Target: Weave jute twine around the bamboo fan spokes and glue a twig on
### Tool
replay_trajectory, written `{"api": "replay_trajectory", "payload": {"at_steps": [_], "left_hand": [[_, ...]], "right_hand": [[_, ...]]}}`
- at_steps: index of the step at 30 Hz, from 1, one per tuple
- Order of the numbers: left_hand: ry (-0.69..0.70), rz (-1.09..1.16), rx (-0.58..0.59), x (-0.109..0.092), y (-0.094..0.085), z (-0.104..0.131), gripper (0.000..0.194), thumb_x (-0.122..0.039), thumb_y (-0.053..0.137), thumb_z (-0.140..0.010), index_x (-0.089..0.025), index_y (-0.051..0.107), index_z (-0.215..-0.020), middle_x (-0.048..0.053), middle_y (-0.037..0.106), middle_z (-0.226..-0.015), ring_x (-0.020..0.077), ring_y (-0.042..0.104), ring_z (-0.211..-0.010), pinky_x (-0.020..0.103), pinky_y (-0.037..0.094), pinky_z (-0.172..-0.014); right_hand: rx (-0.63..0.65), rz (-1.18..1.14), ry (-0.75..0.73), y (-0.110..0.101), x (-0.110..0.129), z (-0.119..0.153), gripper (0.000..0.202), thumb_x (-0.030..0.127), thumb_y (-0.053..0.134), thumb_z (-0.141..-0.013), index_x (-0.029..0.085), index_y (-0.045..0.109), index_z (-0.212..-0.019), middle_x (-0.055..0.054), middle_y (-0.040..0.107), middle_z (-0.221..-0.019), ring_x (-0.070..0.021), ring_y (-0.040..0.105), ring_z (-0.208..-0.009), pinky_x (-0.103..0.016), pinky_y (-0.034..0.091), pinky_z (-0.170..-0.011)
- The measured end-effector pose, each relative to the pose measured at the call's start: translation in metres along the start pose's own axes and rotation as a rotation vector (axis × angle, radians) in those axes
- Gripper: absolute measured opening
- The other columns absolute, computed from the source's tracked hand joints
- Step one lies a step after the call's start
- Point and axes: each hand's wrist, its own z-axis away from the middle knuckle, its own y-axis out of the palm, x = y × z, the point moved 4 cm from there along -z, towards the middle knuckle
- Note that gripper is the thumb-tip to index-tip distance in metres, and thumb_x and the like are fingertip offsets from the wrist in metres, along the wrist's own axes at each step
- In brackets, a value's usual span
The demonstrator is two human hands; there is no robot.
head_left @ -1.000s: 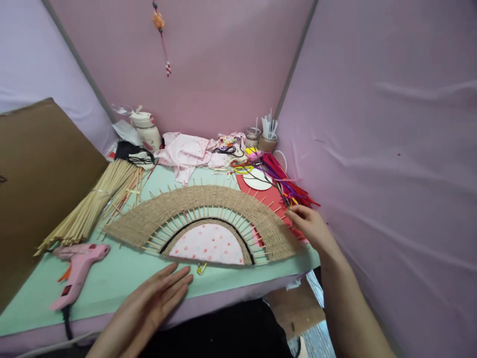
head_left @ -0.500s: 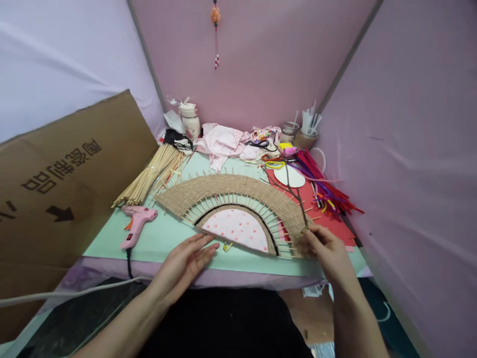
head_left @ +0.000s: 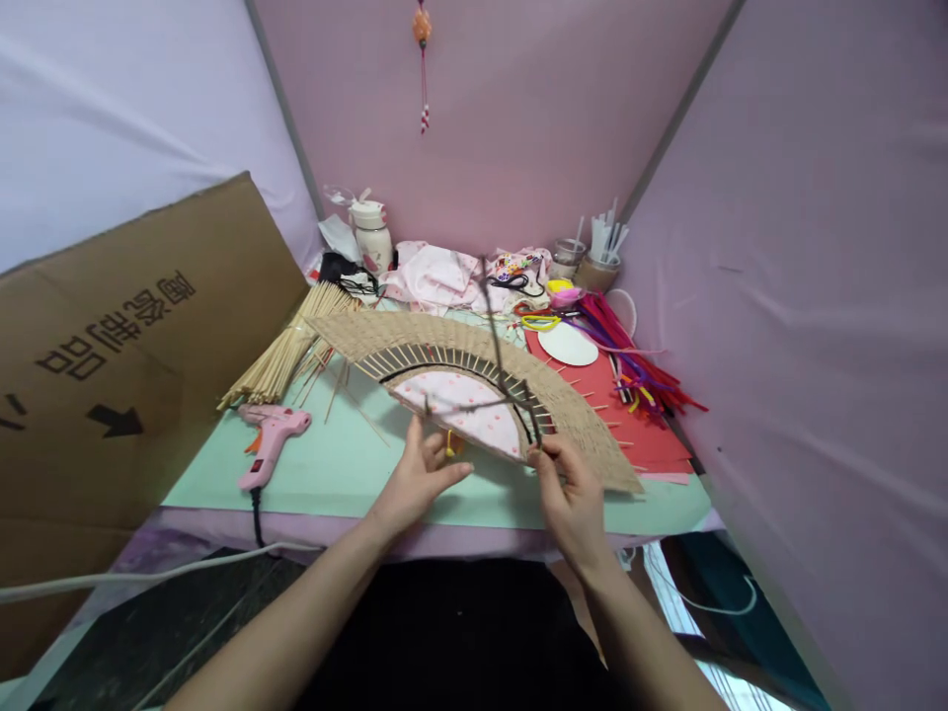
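A woven fan-shaped piece (head_left: 451, 341) of tan cord and thin sticks is lifted and tilted over the table. Its half-round centre is white cloth with pink spots, edged in black. The fingers of my left hand (head_left: 419, 479) support its lower edge from underneath, partly hidden, while the thumb sticks out to the right. In front of the piece, my right hand (head_left: 570, 494) pinches a dark forked twig (head_left: 495, 346) by its lower end. The twig's branches cross over the spotted cloth. A small yellow item (head_left: 451, 444) shows beside my left fingers.
A pink glue gun (head_left: 274, 441) lies at the left, near a bundle of thin sticks (head_left: 285, 346) and a cardboard box (head_left: 96, 395). Red sheets (head_left: 592, 385), a white oval (head_left: 568, 345) and coloured pipe cleaners (head_left: 629, 346) are on the right. A bottle (head_left: 372, 237) and cloth (head_left: 436, 276) stand behind.
The woven piece has been raised and tilted, with my left hand now under its edge. My right hand has moved left with the twig, bringing it across the spotted centre.
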Motion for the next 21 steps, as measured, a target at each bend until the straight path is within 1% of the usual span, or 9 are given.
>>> {"api": "replay_trajectory", "payload": {"at_steps": [3,6,9,11,13,15,17,19,21], "left_hand": [[-0.108,-0.141,-0.012,-0.001,0.003,0.006,0.105,-0.022,0.078,-0.069,-0.025,0.006,-0.146,0.012,0.068,-0.106,0.0163,0.069,-0.071,0.034,0.053,-0.077],[-0.264,-0.178,0.042,-0.002,0.004,0.022,0.1,-0.03,0.072,-0.076,-0.021,0.002,-0.147,0.009,0.071,-0.095,0.0081,0.056,-0.042,0.036,0.054,-0.071],[-0.484,-0.218,0.128,0.002,-0.004,0.044,0.098,-0.037,0.068,-0.079,-0.02,0.003,-0.15,0.013,0.07,-0.103,0.0121,0.063,-0.049,0.031,0.052,-0.065],[-0.514,-0.387,0.149,0.001,-0.016,0.057,0.087,-0.039,0.068,-0.078,-0.019,0.023,-0.149,0.013,0.07,-0.103,0.0176,0.068,-0.061,0.03,0.051,-0.063],[-0.373,-0.645,0.096,-0.009,-0.028,0.064,0.064,-0.039,0.07,-0.076,-0.02,0.053,-0.134,0.01,0.072,-0.095,0.022,0.068,-0.071,0.032,0.051,-0.07],[-0.144,-0.859,0.005,-0.023,-0.031,0.065,0.043,-0.038,0.07,-0.075,-0.023,0.069,-0.115,0.009,0.073,-0.094,0.0265,0.067,-0.085,0.036,0.049,-0.084],[0.078,-0.978,-0.02,-0.033,-0.021,0.06,0.034,-0.037,0.067,-0.078,-0.025,0.072,-0.109,0.009,0.071,-0.108,0.0292,0.062,-0.105,0.039,0.042,-0.099],[0.251,-1.052,0.034,-0.033,-0.004,0.046,0.034,-0.036,0.065,-0.081,-0.024,0.071,-0.112,0.01,0.064,-0.126,0.0295,0.052,-0.124,0.041,0.03,-0.111],[0.321,-1.131,0.092,-0.023,0.011,0.027,0.044,-0.037,0.068,-0.078,-0.021,0.066,-0.119,0.011,0.052,-0.141,0.0307,0.038,-0.137,0.044,0.015,-0.117]], "right_hand": [[0.002,0.009,0.0,0.01,-0.006,0.0,0.022,0.035,0.046,-0.092,0.022,0.057,-0.079,-0.004,0.06,-0.076,-0.0196,0.056,-0.077,-0.031,0.043,-0.074],[-0.012,0.023,0.081,0.002,-0.017,-0.002,0.021,0.037,0.047,-0.092,0.021,0.058,-0.084,-0.004,0.061,-0.076,-0.0194,0.057,-0.076,-0.031,0.043,-0.072],[-0.049,0.068,0.131,-0.015,-0.028,-0.003,0.022,0.039,0.05,-0.09,0.02,0.061,-0.087,-0.005,0.063,-0.08,-0.0189,0.057,-0.076,-0.029,0.043,-0.07],[-0.056,0.086,0.163,-0.027,-0.033,-0.002,0.024,0.041,0.051,-0.09,0.02,0.061,-0.086,-0.004,0.063,-0.078,-0.018,0.056,-0.073,-0.028,0.043,-0.068],[-0.054,0.082,0.207,-0.037,-0.036,-0.001,0.025,0.043,0.053,-0.088,0.02,0.061,-0.085,-0.002,0.061,-0.073,-0.0169,0.055,-0.069,-0.027,0.043,-0.066],[-0.046,0.077,0.253,-0.044,-0.037,-0.001,0.026,0.045,0.055,-0.086,0.019,0.061,-0.082,-0.001,0.059,-0.068,-0.0161,0.053,-0.065,-0.026,0.042,-0.062],[-0.034,0.083,0.284,-0.047,-0.037,-0.002,0.028,0.046,0.056,-0.085,0.019,0.061,-0.079,0.0,0.057,-0.065,-0.0158,0.052,-0.062,-0.026,0.041,-0.06],[-0.007,0.095,0.299,-0.047,-0.037,-0.003,0.029,0.046,0.055,-0.085,0.019,0.061,-0.076,0.0,0.057,-0.063,-0.0158,0.052,-0.06,-0.026,0.041,-0.058],[0.034,0.112,0.297,-0.045,-0.038,-0.003,0.029,0.046,0.054,-0.086,0.02,0.061,-0.076,0.0,0.057,-0.062,-0.0161,0.052,-0.06,-0.026,0.04,-0.058]]}}
